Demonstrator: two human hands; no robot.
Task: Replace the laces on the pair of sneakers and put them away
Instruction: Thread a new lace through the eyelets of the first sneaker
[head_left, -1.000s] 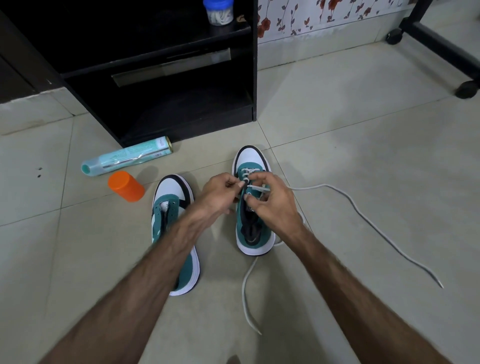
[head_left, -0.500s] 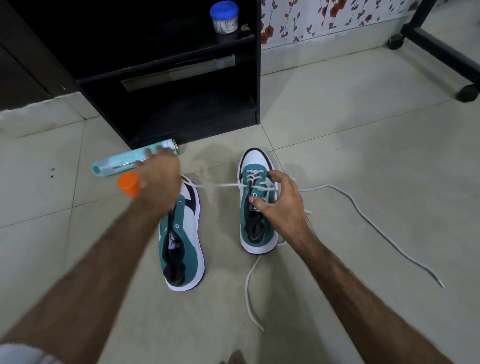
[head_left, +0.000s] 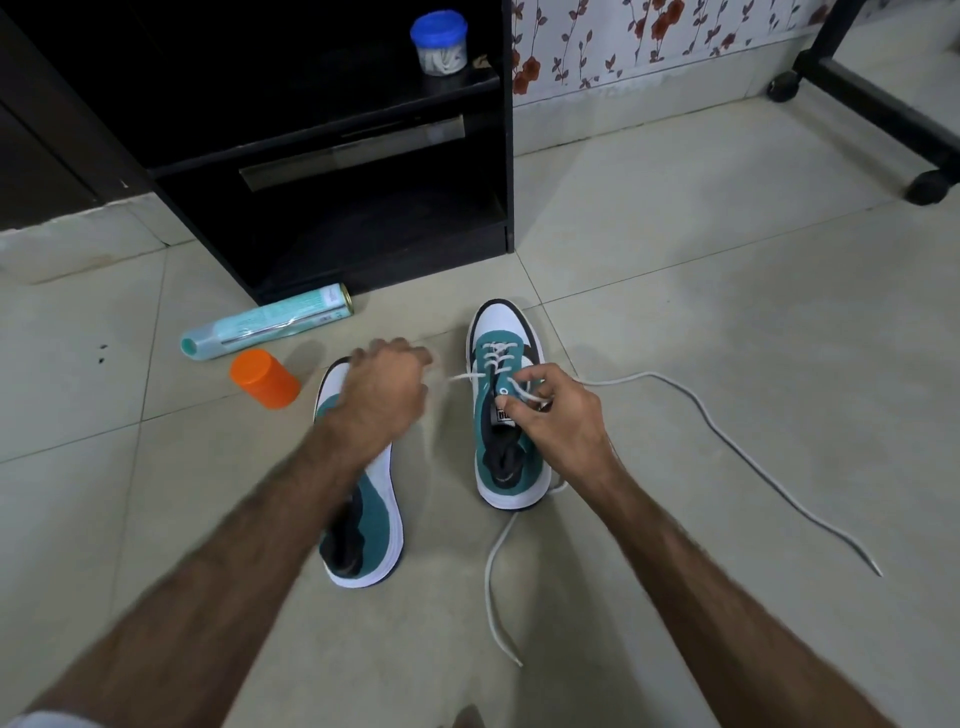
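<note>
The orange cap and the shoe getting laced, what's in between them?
In the head view, the other sneaker lies between the orange cap and the laced sneaker, with the left hand over its toe.

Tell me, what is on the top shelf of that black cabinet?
On the black cabinet, the top shelf holds a clear jar with a blue lid, near its right edge. The shelf's darker left part is too dim to judge.

Looking down at pale floor tiles (head_left: 701, 332), my right hand (head_left: 558, 415) pinches the white cord lace (head_left: 737, 441) over the half-laced teal-and-white right sneaker (head_left: 506, 415). My blurred left hand (head_left: 387, 389) hovers above the unlaced matching left sneaker (head_left: 376, 514), near an orange plastic cap (head_left: 265, 378) and a pale green spray can (head_left: 267, 327) lying on its side.
</note>
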